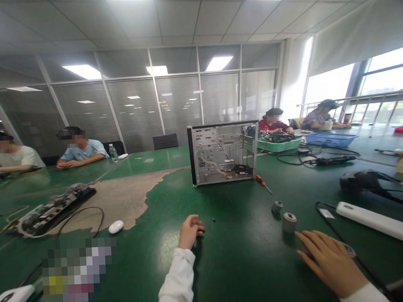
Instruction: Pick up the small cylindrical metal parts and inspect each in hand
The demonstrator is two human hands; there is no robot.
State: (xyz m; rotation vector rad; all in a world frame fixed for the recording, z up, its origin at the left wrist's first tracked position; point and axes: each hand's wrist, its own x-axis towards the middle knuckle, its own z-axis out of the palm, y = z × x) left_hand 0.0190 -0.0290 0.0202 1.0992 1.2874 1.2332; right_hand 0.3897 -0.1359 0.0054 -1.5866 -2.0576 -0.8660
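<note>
My left hand (190, 230) rests over the green table (240, 248), its fingers loosely curled and slightly apart, with nothing visible in them. Just right of it lies a tiny dark piece (213, 219) too small to name. My right hand (330, 259) is open, fingers stretched forward over the tabletop. Near its fingertips stands a grey cylindrical part (289, 223), apart from the hand; a smaller grey metal part (277, 207) sits behind it. Farther off, an opened computer case (225, 153) stands upright, showing wires inside. Beside its lower right corner lies an orange-handled screwdriver (262, 181).
A white power strip (377, 223) with a black cable lies at right, near a black corded tool (365, 180). Behind are a green basket (280, 144) and a blue basket (331, 139). A circuit assembly (56, 210) and a white oval object (116, 226) lie left. Several people sit around.
</note>
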